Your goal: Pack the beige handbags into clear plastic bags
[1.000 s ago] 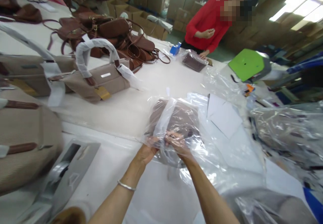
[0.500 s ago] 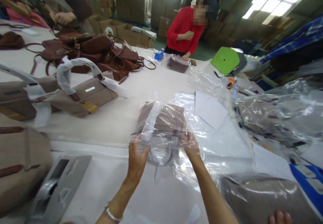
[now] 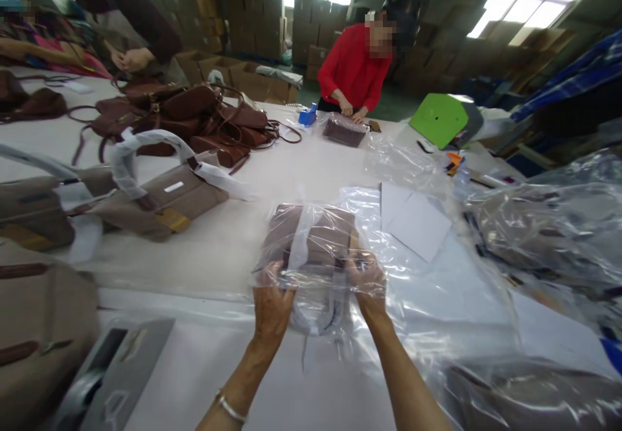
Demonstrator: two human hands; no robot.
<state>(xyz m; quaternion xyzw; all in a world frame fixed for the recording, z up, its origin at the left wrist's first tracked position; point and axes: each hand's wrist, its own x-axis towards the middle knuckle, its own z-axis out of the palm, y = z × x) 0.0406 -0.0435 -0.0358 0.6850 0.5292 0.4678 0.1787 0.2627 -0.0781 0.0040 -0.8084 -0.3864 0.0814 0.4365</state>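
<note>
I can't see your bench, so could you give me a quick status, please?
Left hand and right hand gripping bagged purse. Purse flat on table. Nothing blocking.

Half a second ago our left hand (image 3: 272,304) lay open beside the bagged taupe handbag (image 3: 315,243), with the fingers spread. Now it has closed on the near left edge of the clear plastic bag (image 3: 311,275). Our right hand (image 3: 368,280) has also taken a grip on the near right edge, and the film is now pulled more tight between both hands. The person in the red top (image 3: 350,68) has lowered both hands onto the wrapped dark pouch (image 3: 344,129) at the far end of the worktop (image 3: 311,159).
</note>
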